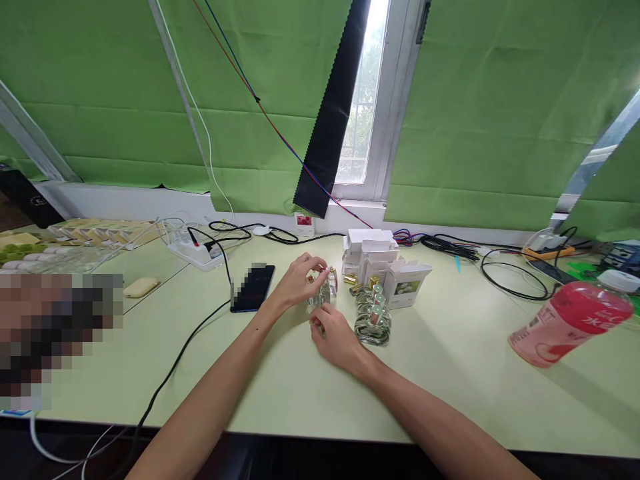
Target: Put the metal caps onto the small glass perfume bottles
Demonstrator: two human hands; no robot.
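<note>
Seemingly for steadiness, in the head view the left hand [303,279] curls over glass bottles [325,292] on the bench [450,360] and the right hand [338,335] bends at their near side; whether either grips cannot be told. Capped bottles [376,316] stand beside, perhaps for easy reach

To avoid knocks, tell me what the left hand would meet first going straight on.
The left hand would first meet the glass bottles under its fingers, then probably the white boxes; depth is unclear.

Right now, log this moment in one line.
left grip: over clear bottles | right grip: at same bottles | to the right: capped bottles, white boxes
</note>
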